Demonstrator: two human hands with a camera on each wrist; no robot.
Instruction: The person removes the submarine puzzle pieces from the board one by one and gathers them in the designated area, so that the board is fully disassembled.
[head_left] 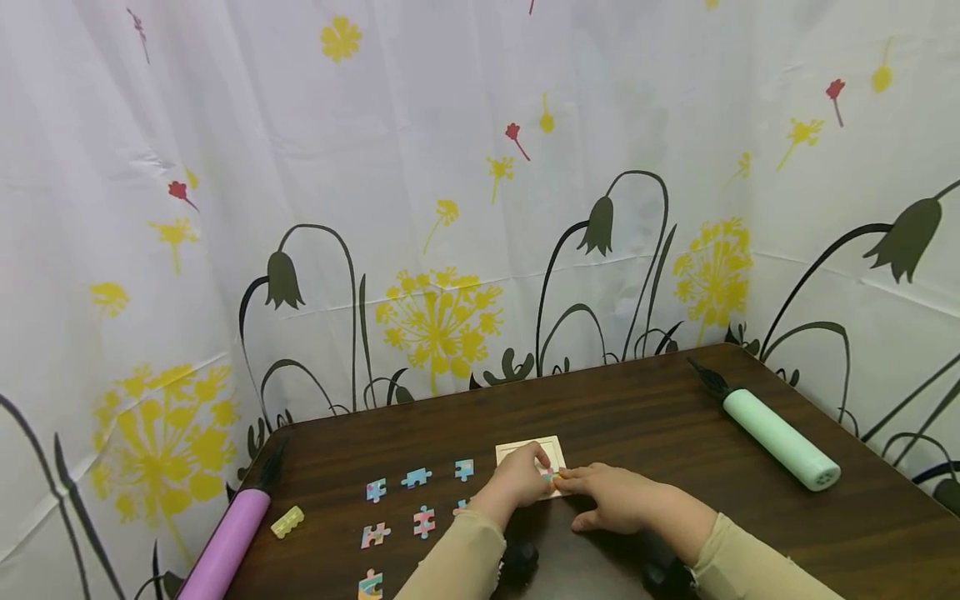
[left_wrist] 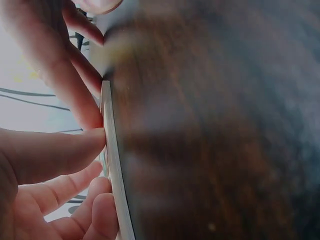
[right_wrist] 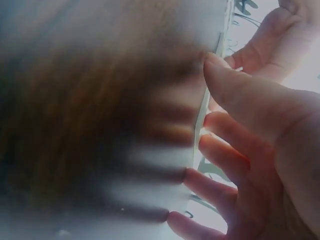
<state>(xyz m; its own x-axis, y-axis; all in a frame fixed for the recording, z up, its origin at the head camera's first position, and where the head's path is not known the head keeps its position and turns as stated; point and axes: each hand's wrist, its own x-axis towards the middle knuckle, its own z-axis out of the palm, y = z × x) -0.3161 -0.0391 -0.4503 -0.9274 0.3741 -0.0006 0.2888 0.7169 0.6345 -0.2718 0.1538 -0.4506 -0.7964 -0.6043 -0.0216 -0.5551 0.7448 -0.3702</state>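
A pale square wooden puzzle tray (head_left: 555,447) lies on the table with a small multicoloured puzzle piece (head_left: 548,477) in its right part. My left hand (head_left: 516,477) reaches over the tray, its index finger bent and thumb close by, pinching at that piece. From the right, my right hand (head_left: 618,497) reaches in with fairly straight fingers, the tips touching the piece and the tray's right side. The left wrist view shows the left thumb (left_wrist: 60,154) against the thin tray edge (left_wrist: 116,165). Seen from the right wrist, the right thumb (right_wrist: 240,90) rests at the tray edge.
Several loose jigsaw pieces (head_left: 423,522) lie in rows left of the tray. A yellow toy block (head_left: 287,522) sits farther left. There is a purple pump-like tube (head_left: 225,546) at the left edge and a mint-green one (head_left: 782,437) at right. Behind the table (head_left: 637,400) hangs a flowered curtain (head_left: 450,208).
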